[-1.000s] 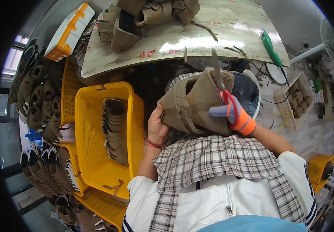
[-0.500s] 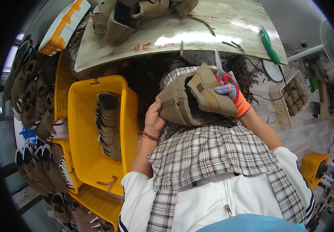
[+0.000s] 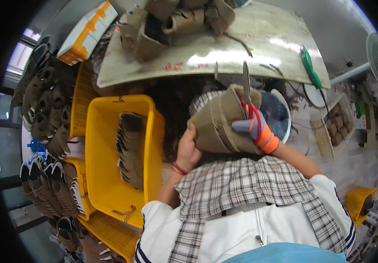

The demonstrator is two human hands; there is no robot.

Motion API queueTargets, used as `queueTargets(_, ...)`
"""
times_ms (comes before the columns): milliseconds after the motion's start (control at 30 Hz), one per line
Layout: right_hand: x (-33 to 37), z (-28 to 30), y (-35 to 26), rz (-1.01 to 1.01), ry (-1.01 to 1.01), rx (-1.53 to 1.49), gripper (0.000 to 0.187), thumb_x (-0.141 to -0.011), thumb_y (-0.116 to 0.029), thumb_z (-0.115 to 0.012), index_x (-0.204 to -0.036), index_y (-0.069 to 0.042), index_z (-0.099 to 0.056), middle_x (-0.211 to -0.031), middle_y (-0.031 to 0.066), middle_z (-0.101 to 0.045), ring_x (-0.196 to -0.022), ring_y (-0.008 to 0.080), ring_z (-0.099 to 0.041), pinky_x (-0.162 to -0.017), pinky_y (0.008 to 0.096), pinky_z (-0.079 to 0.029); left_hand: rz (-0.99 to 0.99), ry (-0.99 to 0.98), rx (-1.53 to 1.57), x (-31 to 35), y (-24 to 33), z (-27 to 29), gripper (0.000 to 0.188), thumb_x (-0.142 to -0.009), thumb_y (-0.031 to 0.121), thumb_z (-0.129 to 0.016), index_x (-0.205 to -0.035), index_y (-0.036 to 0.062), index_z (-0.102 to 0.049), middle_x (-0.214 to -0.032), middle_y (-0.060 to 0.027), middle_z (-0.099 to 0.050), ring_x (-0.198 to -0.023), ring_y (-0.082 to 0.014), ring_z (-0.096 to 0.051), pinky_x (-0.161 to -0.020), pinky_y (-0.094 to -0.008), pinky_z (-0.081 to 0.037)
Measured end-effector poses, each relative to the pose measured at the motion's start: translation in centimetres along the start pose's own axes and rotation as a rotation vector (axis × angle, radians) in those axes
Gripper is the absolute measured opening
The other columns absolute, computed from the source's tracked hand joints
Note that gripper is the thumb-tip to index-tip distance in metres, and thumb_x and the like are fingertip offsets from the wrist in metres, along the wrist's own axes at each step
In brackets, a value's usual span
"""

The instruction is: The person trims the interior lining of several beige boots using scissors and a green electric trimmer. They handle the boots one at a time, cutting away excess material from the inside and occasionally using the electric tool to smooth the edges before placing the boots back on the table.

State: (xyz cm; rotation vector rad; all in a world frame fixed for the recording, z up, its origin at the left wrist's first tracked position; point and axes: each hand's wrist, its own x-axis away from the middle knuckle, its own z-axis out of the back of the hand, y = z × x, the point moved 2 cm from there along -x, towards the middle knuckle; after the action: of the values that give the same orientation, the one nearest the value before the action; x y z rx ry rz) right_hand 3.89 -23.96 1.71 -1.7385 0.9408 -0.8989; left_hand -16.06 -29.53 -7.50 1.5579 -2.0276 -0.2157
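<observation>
Head view: one brown shoe upper (image 3: 219,125), fleece-edged, is lying between the two hands above the lap, its longer axis running roughly left to right and its right end flaring toward the far side. Left hand (image 3: 189,149), bare: gripping the upper's left end, thumb on the face, other fingers mostly hidden. Right hand (image 3: 261,131), gloved in grey-violet and orange: sitting at the upper's right end, one digit reaching left across it; how firmly it is pinching the material cannot be told. Both hands are touching the upper, so neither is nearer. Scissors (image 3: 246,81), red-handled: resting in the right hand, blades pointing to the far side along the upper's right edge, crosswise to its long axis; any gap between the blades is too small to judge. Near side: a plaid apron (image 3: 237,179), covering the lap. Left: a yellow basket (image 3: 154,144), holding a nested row of brown pieces (image 3: 132,153). Right, just beyond the glove: a white-rimmed container (image 3: 288,125), holding dark blue material. Far side: a pale table (image 3: 259,44), bearing a heap of brown pieces on its left and a green-handled tool (image 3: 310,70) on its right.
</observation>
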Motion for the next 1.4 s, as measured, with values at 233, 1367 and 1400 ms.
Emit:
queueTargets(233,0.4,1.7,6.2,0.128,0.063,0.042,0.04,-0.078,-0.001,-0.064,-0.116,0.001,-0.052,-0.103,0.0071,-0.061,-0.095,0.0144,-0.056,-0.086,0.0287,-0.045,-0.073,-0.005,-0.532,-0.9,-0.1,0.8,0.038,-0.096,0.024,-0.047,-0.125,0.0006,-0.046,-0.122,-0.0072,-0.053,-0.113,-0.0166,-0.049,-0.098,-0.0299,-0.037)
queueTargets(1367,5.1,9.0,2.1,0.163,0.44,0.048,0.024,-0.093,-0.019,-0.047,-0.107,0.0,-0.05,-0.079,0.0082,-0.063,-0.051,0.0041,-0.046,-0.045,0.0173,-0.036,-1.944,-0.129,-2.002,-8.5,18.3,-13.0,0.03,-0.067,-0.006,-0.054,-0.095,0.0006,-0.057,-0.097,-0.014,-0.055,-0.083,-0.0354,-0.056,-0.071,-0.0432,-0.048)
queueTargets(1400,5.3,9.2,2.0,0.167,0.44,0.093,0.029,-0.094,-0.024,-0.048,-0.108,0.001,-0.051,-0.079,0.008,-0.063,-0.056,0.0054,-0.049,-0.05,0.018,-0.038,-1.93,-0.15,-2.031,-7.0,17.5,-12.7,0.029,-0.068,-0.006,-0.055,-0.096,0.0,-0.057,-0.098,-0.0139,-0.055,-0.085,-0.0352,-0.056,-0.072,-0.0435,-0.048)
